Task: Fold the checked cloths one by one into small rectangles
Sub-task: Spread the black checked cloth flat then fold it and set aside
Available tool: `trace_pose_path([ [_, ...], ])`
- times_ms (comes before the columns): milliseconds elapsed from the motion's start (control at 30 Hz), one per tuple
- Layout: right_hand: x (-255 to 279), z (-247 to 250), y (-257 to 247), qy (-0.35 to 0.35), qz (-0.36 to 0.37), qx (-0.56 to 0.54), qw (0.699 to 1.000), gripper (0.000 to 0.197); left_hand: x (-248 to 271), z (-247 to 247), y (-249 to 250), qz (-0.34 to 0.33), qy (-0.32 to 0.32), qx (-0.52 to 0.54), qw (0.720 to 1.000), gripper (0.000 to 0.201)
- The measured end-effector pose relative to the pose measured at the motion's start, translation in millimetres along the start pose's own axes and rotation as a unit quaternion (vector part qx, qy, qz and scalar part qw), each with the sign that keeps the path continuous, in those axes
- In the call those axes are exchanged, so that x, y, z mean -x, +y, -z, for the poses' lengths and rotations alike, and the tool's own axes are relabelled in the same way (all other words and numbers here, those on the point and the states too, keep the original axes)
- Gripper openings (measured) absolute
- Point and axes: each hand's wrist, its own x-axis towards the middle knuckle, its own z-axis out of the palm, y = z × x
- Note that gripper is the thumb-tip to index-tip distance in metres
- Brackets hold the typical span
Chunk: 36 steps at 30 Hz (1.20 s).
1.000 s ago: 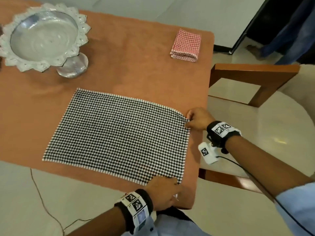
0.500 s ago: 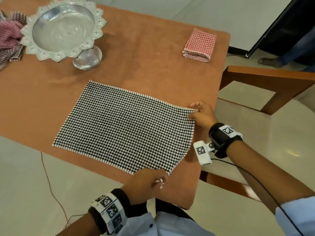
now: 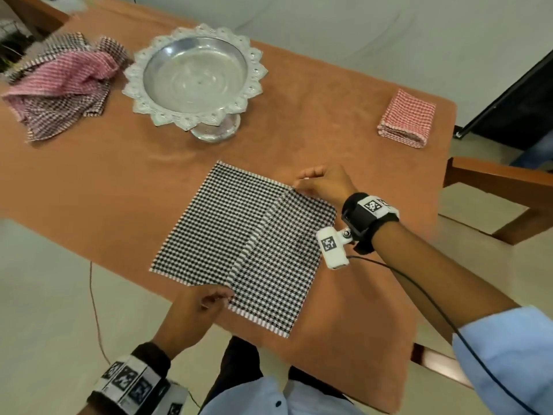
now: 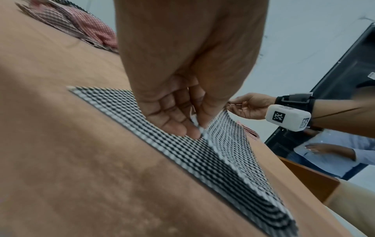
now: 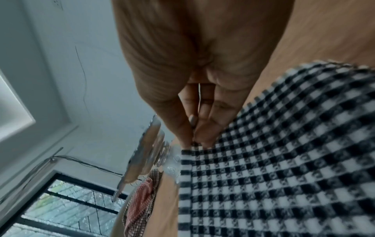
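Two hands, left hand [image 3: 200, 307] and right hand [image 3: 324, 184], each pinch a corner of the black-and-white checked cloth [image 3: 215, 229], carrying that edge leftward so it folds evenly in half.

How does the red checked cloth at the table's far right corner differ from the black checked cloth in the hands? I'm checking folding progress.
The red checked cloth is already a small folded rectangle; the black checked cloth is mostly spread out, one side turned partway over. The red one lies untouched; the black one is pinched at two corners by the left hand and right hand. Red-and-white against black-and-white. Both are checked and lie on the table.
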Motion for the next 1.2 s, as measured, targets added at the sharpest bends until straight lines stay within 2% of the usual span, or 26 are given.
trace_pose_path([
  [67,-24,-40,-20,-0.053,0.011,0.048,0.997,0.024,-4,36,-29,0.017,0.042,0.004,0.999,0.035],
  [133,-45,-69,-29,-0.068,0.027,0.110,0.991,0.020,-10,57,-55,0.038,0.075,0.011,0.996,0.036],
  [200,-69,-98,-35,-0.066,0.041,0.168,0.983,0.013,-15,76,-74,0.063,0.105,0.029,0.992,0.032],
  [300,-100,-142,-46,-0.074,0.067,0.225,0.969,0.013,-22,102,-96,0.084,0.141,0.055,0.985,0.024],
  [467,-133,-184,-50,-0.054,0.116,0.251,0.959,0.014,-32,120,-113,0.106,0.148,0.056,0.982,0.023],
  [533,-142,-189,-47,-0.044,0.107,0.287,0.951,0.014,-34,121,-116,0.111,0.143,0.050,0.982,0.023],
  [667,-149,-197,-42,-0.039,0.074,0.272,0.959,0.007,-35,124,-120,0.125,0.135,0.039,0.982,0.021],
  [767,-152,-199,-41,-0.042,0.080,0.285,0.954,0.002,-33,125,-120,0.123,0.135,0.024,0.983,0.018],
  [1067,-160,-201,-47,-0.043,0.073,0.316,0.945,0.008,-37,129,-128,0.123,0.135,0.010,0.983,0.017],
  [1200,-161,-200,-49,-0.037,0.064,0.317,0.945,0.013,-39,132,-128,0.123,0.111,-0.009,0.986,0.017],
])
